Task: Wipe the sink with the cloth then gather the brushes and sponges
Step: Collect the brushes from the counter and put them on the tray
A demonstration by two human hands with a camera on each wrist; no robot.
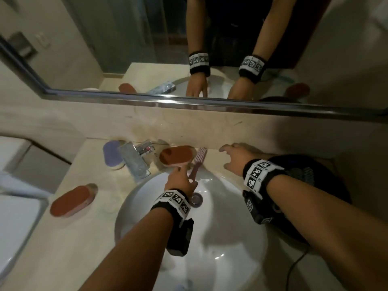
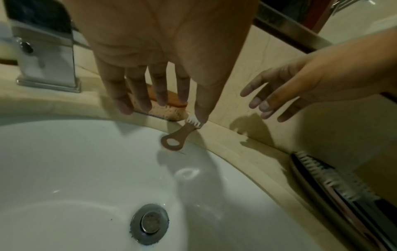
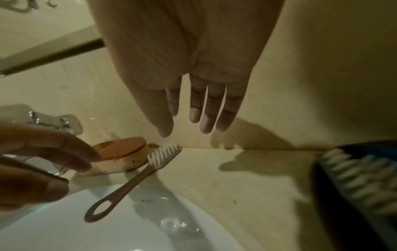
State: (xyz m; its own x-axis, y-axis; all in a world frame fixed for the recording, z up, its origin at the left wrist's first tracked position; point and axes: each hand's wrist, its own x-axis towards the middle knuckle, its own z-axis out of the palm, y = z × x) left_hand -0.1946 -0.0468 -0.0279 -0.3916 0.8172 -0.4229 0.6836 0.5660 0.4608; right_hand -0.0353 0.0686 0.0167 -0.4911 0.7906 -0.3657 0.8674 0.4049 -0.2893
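Both hands hover empty over the back edge of the basin: the left hand reaches with straight, slightly parted fingers toward the twelve o'clock rim of the round white ceramic sink, its fingertips just above a brown-topped oval sponge with a pale speckled base, though contact cannot be told. At about one o'clock from it, the right hand hangs above the beige stone counter with its fingers spread and loosely bent, holding nothing. Between the two hands lies a slim pink long-handled brush with white bristles, its bristle head against the backsplash just beside the sponge and its looped handle end reaching over the sink rim. A square chrome faucet stands at eleven o'clock of the basin, with a purple oval sponge behind it. A second brown-topped oval sponge lies on the counter at nine o'clock, well apart from the hands. At three o'clock, beside the right wrist, sits a dark brush with white bristles. A round metal drain sits in the sink bottom. A framed wall mirror above the backsplash reflects both arms.
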